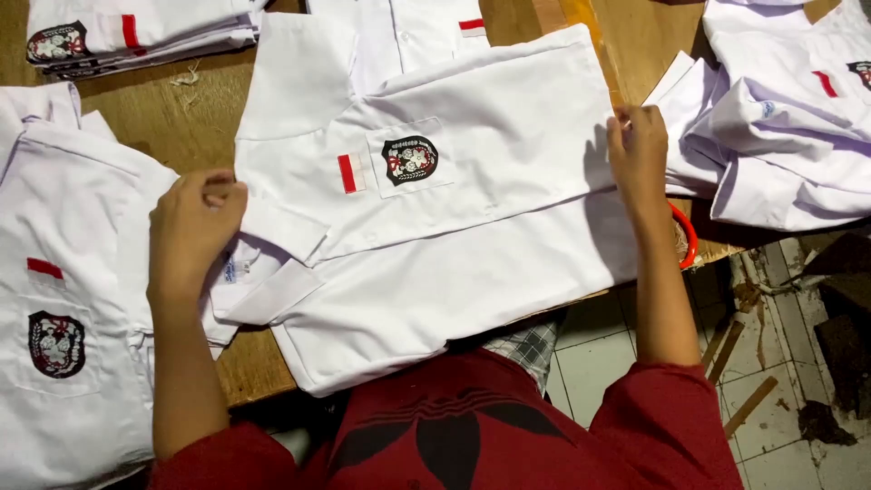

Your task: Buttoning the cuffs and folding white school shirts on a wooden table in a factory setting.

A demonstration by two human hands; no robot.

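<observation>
Nearest to you is your own red top (508, 436), with a strip of checked cloth (531, 345) showing just above it at the bench edge. Beyond that lies the white shirt (454, 272), spread flat across the wooden bench (172, 122) with its lower edge hanging slightly past the front edge. Its collar (272, 263) points toward your left, and its chest pocket carries a dark round badge (410, 160) with a small red and white patch (350, 172) just beside it.

Your left hand (192, 231) rests at the collar end, its grip curled closed with the fingers bunched over the collar fold; how much cloth is pinched inside you cannot tell from here. Your right hand (638, 154) sits at the opposite end, fingers pressed together on the folded edge of the shirt, pinching the cloth there.

To your left another white shirt (63, 299) with the same kind of badge lies flat, partly under your left forearm. At the far left corner sits a stack of folded shirts (136, 32). To your right a loose heap of white shirts (780, 136) rests on the bench, well apart from your right hand. A curved orange-red object (689, 236) peeks out just beside your right wrist. Below it the tiled floor (771, 390) shows scraps of wood.
</observation>
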